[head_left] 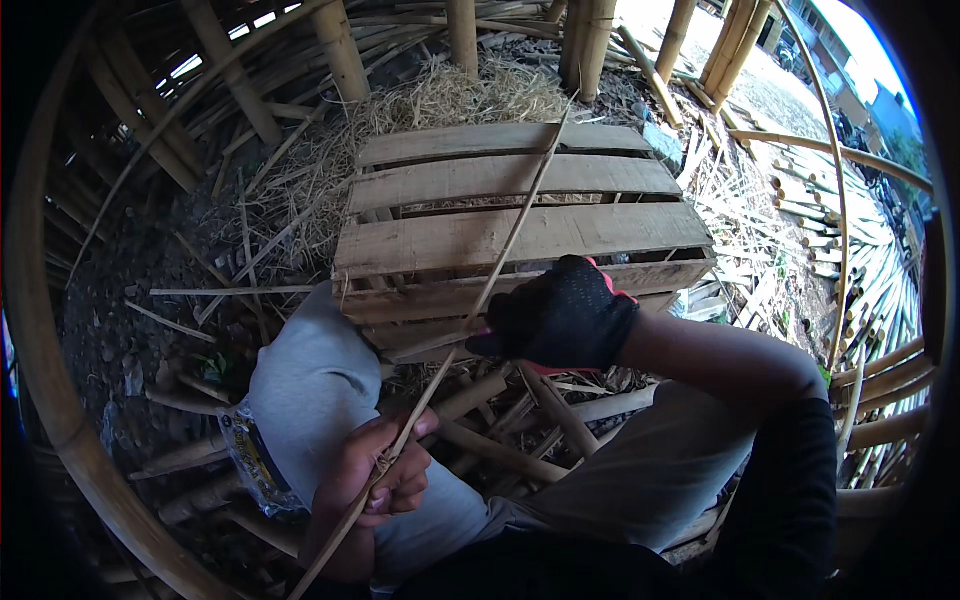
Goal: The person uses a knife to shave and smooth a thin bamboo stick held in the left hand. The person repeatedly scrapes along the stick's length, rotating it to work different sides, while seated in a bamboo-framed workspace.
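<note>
Between the knees and across a slatted wooden crate (520, 235), a long, thin bamboo strip (503, 258) runs diagonally, its near end passing beyond the lower edge of the view and its far tip reaching past the crate's back slat toward dry straw (440, 105). The bare left hand (352, 472) holds the lower length, fingers curled closed around it just beside a raised node; this grip probably serves as the anchor, keeping the strip from twisting. The right hand (560, 322) wears a black glove (590, 300) with red edging—likely protection against sharp bamboo edges—and meets the strip farther up, near the crate's front edge. Its fingertips lie at the strip, but the back of the hand conceals the grasp: one cannot tell whether they pinch it or stand slightly open. Spacing the hands apart presumably steadies the slender piece along its length. Whether the strip rests on the crate or passes just above it is not clear. The crate stands directly before the knees, which lets it act as a low bench. Grey trousers (310, 375) flank the working space; a printed plastic packet (258, 462) lies against the left leg, and cut bamboo poles (868, 275) lie heaped at right.
</note>
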Action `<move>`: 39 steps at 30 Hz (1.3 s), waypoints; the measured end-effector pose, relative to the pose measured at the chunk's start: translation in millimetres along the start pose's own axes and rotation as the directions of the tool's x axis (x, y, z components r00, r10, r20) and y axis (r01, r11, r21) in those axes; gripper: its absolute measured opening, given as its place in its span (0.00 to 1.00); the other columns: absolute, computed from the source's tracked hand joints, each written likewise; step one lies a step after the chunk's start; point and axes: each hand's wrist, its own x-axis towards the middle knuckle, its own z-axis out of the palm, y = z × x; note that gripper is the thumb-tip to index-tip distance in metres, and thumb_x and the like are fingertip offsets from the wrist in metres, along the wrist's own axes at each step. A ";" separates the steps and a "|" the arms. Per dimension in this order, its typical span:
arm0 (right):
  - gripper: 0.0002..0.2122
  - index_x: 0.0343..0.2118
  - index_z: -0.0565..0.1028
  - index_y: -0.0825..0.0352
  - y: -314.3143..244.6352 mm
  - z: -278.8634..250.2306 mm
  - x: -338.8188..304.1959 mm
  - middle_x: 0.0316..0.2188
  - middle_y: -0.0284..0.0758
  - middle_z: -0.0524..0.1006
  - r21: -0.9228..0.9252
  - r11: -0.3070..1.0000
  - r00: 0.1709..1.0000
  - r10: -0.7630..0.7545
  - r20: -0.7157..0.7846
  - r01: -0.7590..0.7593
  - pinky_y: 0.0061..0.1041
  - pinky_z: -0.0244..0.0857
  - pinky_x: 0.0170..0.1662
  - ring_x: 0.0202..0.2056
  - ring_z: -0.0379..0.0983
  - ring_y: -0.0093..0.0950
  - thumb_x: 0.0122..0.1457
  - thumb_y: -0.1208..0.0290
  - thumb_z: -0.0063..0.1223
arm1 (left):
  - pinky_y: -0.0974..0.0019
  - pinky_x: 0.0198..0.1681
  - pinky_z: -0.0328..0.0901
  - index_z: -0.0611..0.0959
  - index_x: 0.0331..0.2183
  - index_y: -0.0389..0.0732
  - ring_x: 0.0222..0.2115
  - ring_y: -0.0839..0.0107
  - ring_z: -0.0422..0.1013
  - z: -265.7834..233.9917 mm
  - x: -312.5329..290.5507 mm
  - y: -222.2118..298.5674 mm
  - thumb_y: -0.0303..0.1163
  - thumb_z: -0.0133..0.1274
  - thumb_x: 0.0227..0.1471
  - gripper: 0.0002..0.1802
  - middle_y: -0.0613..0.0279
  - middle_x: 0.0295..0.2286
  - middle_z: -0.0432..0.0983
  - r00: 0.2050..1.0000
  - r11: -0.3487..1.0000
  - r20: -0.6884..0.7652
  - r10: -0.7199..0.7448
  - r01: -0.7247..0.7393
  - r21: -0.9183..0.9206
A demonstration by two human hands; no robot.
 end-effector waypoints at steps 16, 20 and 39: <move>0.16 0.51 0.77 0.47 94.0 21.9 -8.0 0.38 0.34 0.81 -0.220 0.956 0.935 0.247 0.253 -0.193 0.37 0.73 0.33 0.36 0.81 0.34 0.65 0.57 0.41 | 0.80 0.08 0.44 0.66 0.40 0.43 0.05 0.85 0.49 6.1 2.8 3.1 0.43 0.33 0.69 0.14 0.72 0.08 0.57 0.998 0.994 -0.001 0.060 -0.060 0.087; 0.16 0.51 0.77 0.47 72.4 10.9 -10.2 0.38 0.35 0.82 -0.171 0.964 0.938 0.241 0.249 -0.202 0.38 0.72 0.31 0.34 0.81 0.34 0.66 0.57 0.40 | 0.80 0.08 0.44 0.67 0.40 0.44 0.05 0.85 0.49 12.4 4.2 0.4 0.43 0.32 0.70 0.14 0.72 0.08 0.57 0.999 0.993 -0.016 0.052 -0.050 0.102; 0.18 0.21 0.79 0.58 -1.0 -6.7 11.0 0.19 0.34 0.77 0.136 0.991 0.959 0.037 -0.280 0.001 0.35 0.68 0.26 0.22 0.77 0.35 0.51 0.46 0.61 | 0.73 0.13 0.61 0.68 0.40 0.35 0.11 0.73 0.65 5.4 21.3 -3.2 0.43 0.29 0.70 0.21 0.59 0.14 0.67 0.961 0.990 0.273 0.049 -0.082 0.111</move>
